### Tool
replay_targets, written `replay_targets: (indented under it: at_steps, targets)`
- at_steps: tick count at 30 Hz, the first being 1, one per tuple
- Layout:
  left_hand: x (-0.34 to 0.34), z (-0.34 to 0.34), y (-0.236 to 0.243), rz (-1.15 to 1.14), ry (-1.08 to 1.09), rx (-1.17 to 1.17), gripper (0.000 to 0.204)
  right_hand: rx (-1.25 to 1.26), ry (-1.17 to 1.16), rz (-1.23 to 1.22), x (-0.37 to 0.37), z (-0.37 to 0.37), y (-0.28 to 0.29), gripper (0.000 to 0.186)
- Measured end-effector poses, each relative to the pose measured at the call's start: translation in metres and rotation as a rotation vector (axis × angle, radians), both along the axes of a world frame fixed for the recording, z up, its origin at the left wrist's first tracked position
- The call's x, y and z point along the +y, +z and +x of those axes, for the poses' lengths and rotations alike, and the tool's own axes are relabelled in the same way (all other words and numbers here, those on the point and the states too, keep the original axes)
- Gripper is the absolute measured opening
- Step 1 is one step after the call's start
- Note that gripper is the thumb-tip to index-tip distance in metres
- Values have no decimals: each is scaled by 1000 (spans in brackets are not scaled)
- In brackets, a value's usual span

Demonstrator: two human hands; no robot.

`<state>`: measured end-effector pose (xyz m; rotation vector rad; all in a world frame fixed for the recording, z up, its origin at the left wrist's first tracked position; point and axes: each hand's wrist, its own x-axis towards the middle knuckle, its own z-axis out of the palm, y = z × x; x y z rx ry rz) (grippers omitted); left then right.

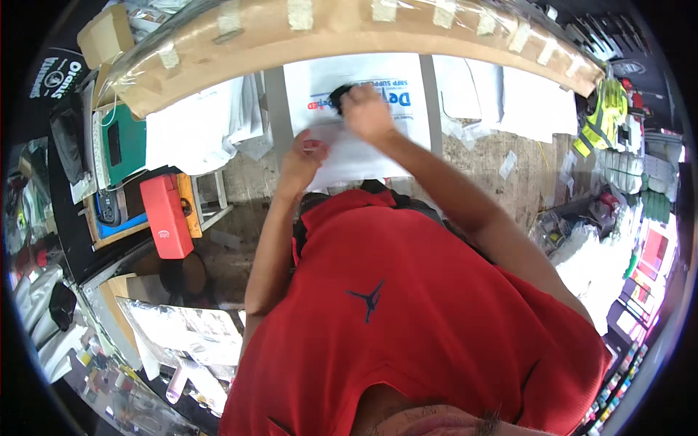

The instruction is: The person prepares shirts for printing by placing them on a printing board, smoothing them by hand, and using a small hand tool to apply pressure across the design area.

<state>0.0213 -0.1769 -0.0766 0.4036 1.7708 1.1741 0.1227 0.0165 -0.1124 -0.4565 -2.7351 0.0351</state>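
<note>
A white printed sheet with blue and red lettering, upside down from my side, lies over a grey board. My right hand is over the middle of the print, its curled fingers closed on a small black object. Motion blur hides what kind of object this is. Near the sheet's lower left edge, my left hand is closed around a small, partly see-through thing with red on it. Its kind I cannot make out. The sheet's near part drapes down close to my body.
A long brown roll with tape strips spans the far side. White sheets and more white sheets lie either side of the board. Left are a red box and a green panel; a yellow vest hangs right.
</note>
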Motion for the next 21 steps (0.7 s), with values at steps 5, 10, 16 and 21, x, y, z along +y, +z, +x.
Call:
replay_targets:
  at_steps: [5, 10, 16, 21]
  targets:
    - [-6, -5, 7, -3, 37, -31, 76, 97, -59, -220, 31, 65, 8, 5]
    - [-8, -4, 8, 30, 29, -3, 70, -39, -154, -93, 52, 4, 2, 13]
    - [-14, -5, -4, -27, -53, 107, 68, 29, 26, -355, -40, -20, 0, 15]
    - [-26, -6, -3, -3, -65, 109, 70, -206, -364, -441, 56, 71, 42, 20]
